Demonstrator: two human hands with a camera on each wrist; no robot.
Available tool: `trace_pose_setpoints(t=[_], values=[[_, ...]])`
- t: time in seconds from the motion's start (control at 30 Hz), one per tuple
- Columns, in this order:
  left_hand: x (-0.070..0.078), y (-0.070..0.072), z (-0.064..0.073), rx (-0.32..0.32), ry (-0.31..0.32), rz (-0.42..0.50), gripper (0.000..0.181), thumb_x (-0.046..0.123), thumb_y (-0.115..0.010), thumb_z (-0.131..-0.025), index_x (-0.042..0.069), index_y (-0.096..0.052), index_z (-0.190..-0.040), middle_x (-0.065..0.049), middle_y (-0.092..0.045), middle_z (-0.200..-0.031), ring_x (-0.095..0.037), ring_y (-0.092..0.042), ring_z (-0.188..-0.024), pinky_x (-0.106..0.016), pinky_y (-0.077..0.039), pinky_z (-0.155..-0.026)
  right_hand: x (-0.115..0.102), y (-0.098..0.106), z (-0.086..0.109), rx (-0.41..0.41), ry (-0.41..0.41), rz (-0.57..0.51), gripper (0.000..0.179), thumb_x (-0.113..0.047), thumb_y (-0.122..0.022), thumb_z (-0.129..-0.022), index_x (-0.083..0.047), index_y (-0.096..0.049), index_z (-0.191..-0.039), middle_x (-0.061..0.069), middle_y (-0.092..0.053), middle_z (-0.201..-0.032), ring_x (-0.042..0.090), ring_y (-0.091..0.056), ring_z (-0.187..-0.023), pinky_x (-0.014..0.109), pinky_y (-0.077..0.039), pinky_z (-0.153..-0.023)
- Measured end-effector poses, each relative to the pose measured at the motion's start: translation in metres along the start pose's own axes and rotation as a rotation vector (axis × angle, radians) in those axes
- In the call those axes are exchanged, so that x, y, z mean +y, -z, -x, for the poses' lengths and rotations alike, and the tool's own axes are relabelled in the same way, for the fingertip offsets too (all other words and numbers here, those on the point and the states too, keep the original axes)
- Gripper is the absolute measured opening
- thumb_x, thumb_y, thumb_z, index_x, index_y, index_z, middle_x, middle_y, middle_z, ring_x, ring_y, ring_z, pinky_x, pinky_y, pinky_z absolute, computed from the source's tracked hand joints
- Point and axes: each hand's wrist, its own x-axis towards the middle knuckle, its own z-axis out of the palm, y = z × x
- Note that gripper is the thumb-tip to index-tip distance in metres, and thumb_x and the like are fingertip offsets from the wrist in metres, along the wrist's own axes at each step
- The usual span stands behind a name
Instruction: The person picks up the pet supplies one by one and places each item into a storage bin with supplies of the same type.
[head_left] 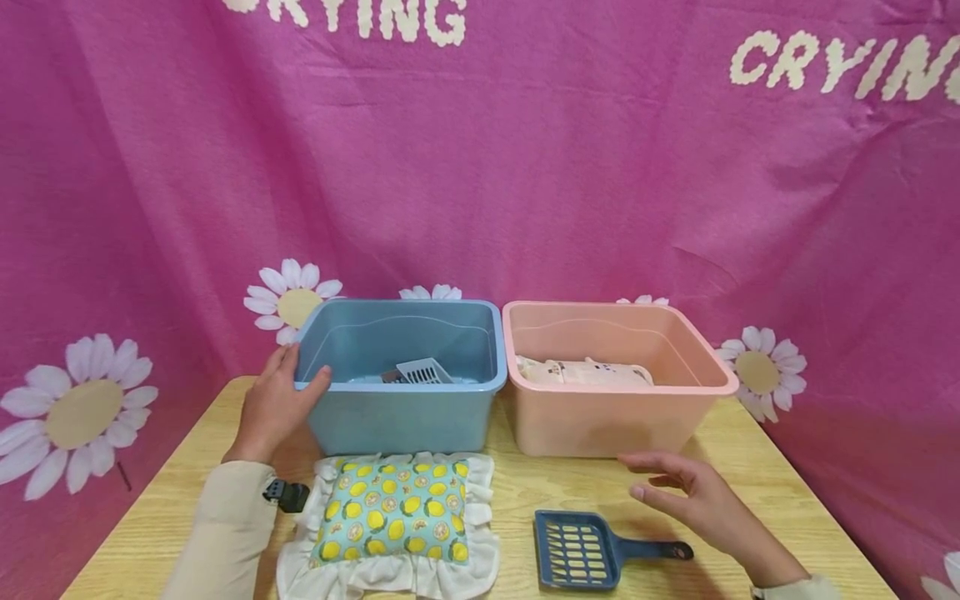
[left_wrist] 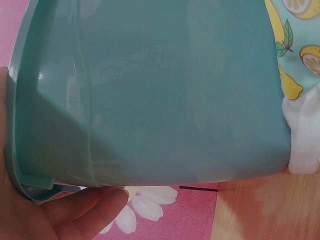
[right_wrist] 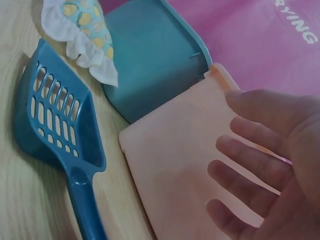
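Observation:
At the near left corner of the blue bin (head_left: 397, 421), my left hand (head_left: 279, 404) grips the rim. In the left wrist view the fingers (left_wrist: 95, 215) come round under the rim's corner. A grey slotted scoop (head_left: 423, 372) lies inside that bin, partly hidden by its front wall. My right hand (head_left: 693, 500) hovers by the front of the pink bin (head_left: 607, 425), holding nothing, its fingers loosely bent and spread. Below it on the table lies a dark blue litter scoop (head_left: 617, 546), handle toward the right. A lemon-print cushion (head_left: 405, 504) with a white frill lies before the blue bin.
Both bins stand side by side on the wooden table (head_left: 517, 475). Inside the pink one is a whitish cloth item (head_left: 585, 372), partly hidden. A pink cloth backdrop (head_left: 480, 183) with daisies hangs behind and at both sides.

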Motion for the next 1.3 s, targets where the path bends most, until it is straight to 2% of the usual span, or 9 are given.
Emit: trace_pose_setpoints(t=[0.13,0.23,0.53,0.67,0.8,1.0,1.07,1.23,1.3], values=[[0.001,-0.001,0.001,-0.015,0.004,0.007,0.08,0.052,-0.047,-0.095,0.0,-0.024,-0.151,-0.025,-0.029,-0.15,-0.051,-0.043,-0.123,-0.07,-0.037,-0.095,0.001,0.0,0.004,-0.024,-0.091,0.007,0.035,-0.027,-0.069,-0.089,-0.012,-0.067,-0.121,0.0,-0.067,-0.118,0.007,-0.062,-0.101,0.032,-0.051,-0.088],[0.001,-0.001,0.001,-0.019,0.014,0.011,0.08,0.052,-0.047,-0.095,0.001,-0.023,-0.152,-0.024,-0.028,-0.151,-0.051,-0.043,-0.124,-0.07,-0.037,-0.094,0.002,-0.001,0.005,-0.038,-0.13,0.013,0.035,-0.03,-0.07,-0.088,-0.016,-0.067,-0.121,-0.001,-0.067,-0.118,0.007,-0.061,-0.102,0.037,-0.05,-0.09],[0.0,0.0,0.003,-0.018,0.017,0.007,0.08,0.051,-0.047,-0.095,0.0,-0.023,-0.151,-0.024,-0.028,-0.151,-0.052,-0.043,-0.122,-0.07,-0.038,-0.094,0.011,0.001,0.008,-0.091,-0.147,-0.003,0.037,-0.032,-0.07,-0.088,-0.02,-0.066,-0.123,0.006,-0.064,-0.124,0.005,-0.057,-0.109,0.033,-0.049,-0.092],[0.001,0.0,0.002,-0.016,0.012,0.008,0.08,0.051,-0.047,-0.095,0.0,-0.023,-0.151,-0.024,-0.028,-0.15,-0.053,-0.044,-0.122,-0.071,-0.038,-0.093,0.016,0.002,0.009,-0.13,-0.168,-0.013,0.039,-0.031,-0.068,-0.089,-0.016,-0.064,-0.125,0.008,-0.063,-0.126,0.009,-0.057,-0.112,0.034,-0.048,-0.092],[0.001,0.0,0.001,-0.019,0.013,0.009,0.08,0.051,-0.048,-0.095,0.001,-0.022,-0.152,-0.025,-0.028,-0.151,-0.053,-0.043,-0.122,-0.071,-0.039,-0.092,0.02,0.001,0.009,-0.17,-0.185,-0.03,0.04,-0.031,-0.068,-0.09,-0.016,-0.064,-0.127,0.008,-0.063,-0.126,0.015,-0.057,-0.115,0.039,-0.046,-0.095],[0.003,0.001,0.0,-0.033,0.023,0.014,0.081,0.051,-0.048,-0.095,0.002,-0.02,-0.153,-0.025,-0.026,-0.152,-0.054,-0.042,-0.123,-0.071,-0.039,-0.09,0.023,0.003,0.01,-0.197,-0.176,-0.019,0.04,-0.03,-0.067,-0.09,-0.015,-0.064,-0.127,0.007,-0.063,-0.126,0.015,-0.057,-0.115,0.04,-0.045,-0.096],[0.002,0.001,-0.001,-0.031,0.026,0.014,0.081,0.052,-0.047,-0.095,0.002,-0.02,-0.153,-0.024,-0.026,-0.152,-0.053,-0.041,-0.124,-0.071,-0.039,-0.09,0.025,0.004,0.009,-0.207,-0.183,-0.027,0.04,-0.03,-0.067,-0.09,-0.014,-0.063,-0.127,0.008,-0.063,-0.126,0.02,-0.058,-0.116,0.043,-0.045,-0.097],[0.002,0.002,0.0,-0.04,0.039,0.017,0.082,0.053,-0.046,-0.094,0.003,-0.019,-0.153,-0.024,-0.024,-0.153,-0.053,-0.039,-0.126,-0.072,-0.038,-0.091,0.03,0.004,0.01,-0.254,-0.195,-0.089,0.038,-0.025,-0.065,-0.092,-0.009,-0.063,-0.127,0.011,-0.062,-0.127,0.032,-0.055,-0.118,0.058,-0.042,-0.098],[0.001,0.002,0.0,-0.047,0.044,0.022,0.082,0.054,-0.046,-0.094,0.003,-0.019,-0.153,-0.024,-0.023,-0.153,-0.053,-0.039,-0.126,-0.072,-0.037,-0.092,0.033,0.003,0.012,-0.276,-0.198,-0.119,0.038,-0.023,-0.064,-0.093,-0.008,-0.062,-0.128,0.012,-0.061,-0.128,0.031,-0.054,-0.119,0.057,-0.043,-0.098]])
